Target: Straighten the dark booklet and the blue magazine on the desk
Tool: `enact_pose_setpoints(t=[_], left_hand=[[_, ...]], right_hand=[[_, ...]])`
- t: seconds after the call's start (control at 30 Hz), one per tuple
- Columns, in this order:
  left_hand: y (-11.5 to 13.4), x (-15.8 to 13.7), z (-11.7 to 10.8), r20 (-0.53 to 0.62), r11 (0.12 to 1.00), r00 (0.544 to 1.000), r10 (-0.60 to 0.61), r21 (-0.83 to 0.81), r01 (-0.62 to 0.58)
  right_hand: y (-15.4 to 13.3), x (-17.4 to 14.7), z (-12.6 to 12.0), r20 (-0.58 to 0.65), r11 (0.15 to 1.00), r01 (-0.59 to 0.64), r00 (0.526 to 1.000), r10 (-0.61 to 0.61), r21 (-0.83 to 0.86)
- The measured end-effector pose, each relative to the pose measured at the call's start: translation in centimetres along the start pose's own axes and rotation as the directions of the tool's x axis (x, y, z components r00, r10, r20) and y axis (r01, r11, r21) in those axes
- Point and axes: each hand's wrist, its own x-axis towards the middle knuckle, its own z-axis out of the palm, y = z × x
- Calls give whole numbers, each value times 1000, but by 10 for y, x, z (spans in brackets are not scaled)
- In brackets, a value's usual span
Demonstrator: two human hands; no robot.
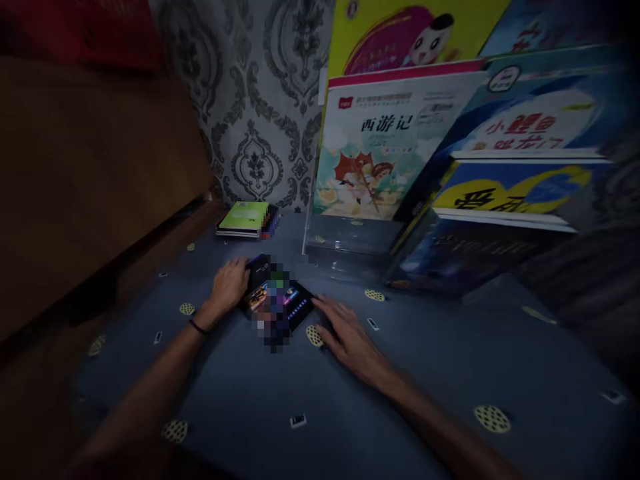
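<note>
A: Dark book (276, 299), where's it lying?
B: Flat on the blue cloth (410, 360), centre, a bit to the far side, cover partly blurred. It's being touched at both ends.
A: Hands?
B: Left hand (229, 283) is being laid on the book's left edge, fingers curled over it. Right hand (345, 332) is being rested flat, fingers spread, tips at the book's near-right corner. Nothing's being lifted yet.
A: So which step?
B: Prob. the book is being squared up or gripped for pickup. Next move likely calls for fingers getting under an edge.
A: Around it?
B: Small stack w/ a green-topped book (245, 219) is sitting far left by the wallpaper. Clear stand (345, 243) w/ picture books (380, 153) is leaning far right.
</note>
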Motion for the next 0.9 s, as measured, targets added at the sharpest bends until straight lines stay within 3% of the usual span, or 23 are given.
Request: enact_pose_setpoints(t=[0.13,0.27,0.47,0.67,0.9], left_hand=[[-1,4,5,-1,991,1000,31,-127,-31],[6,4,8,47,950,994,103,-301,-84],[26,-7,13,80,723,937,340,-660,-206],[35,-13,21,100,612,888,450,-758,-225],[34,-13,24,88,589,879,468,-773,-237]], right_hand=[[-8,2,-8,-19,999,17,1000,-16,51],[-19,1,-16,4,986,-66,998,66,153],[-25,-2,-16,-15,991,-42,999,44,130],[-24,3,-13,-37,985,160,987,-158,60],[-20,3,-8,58,990,77,996,-70,-121]])
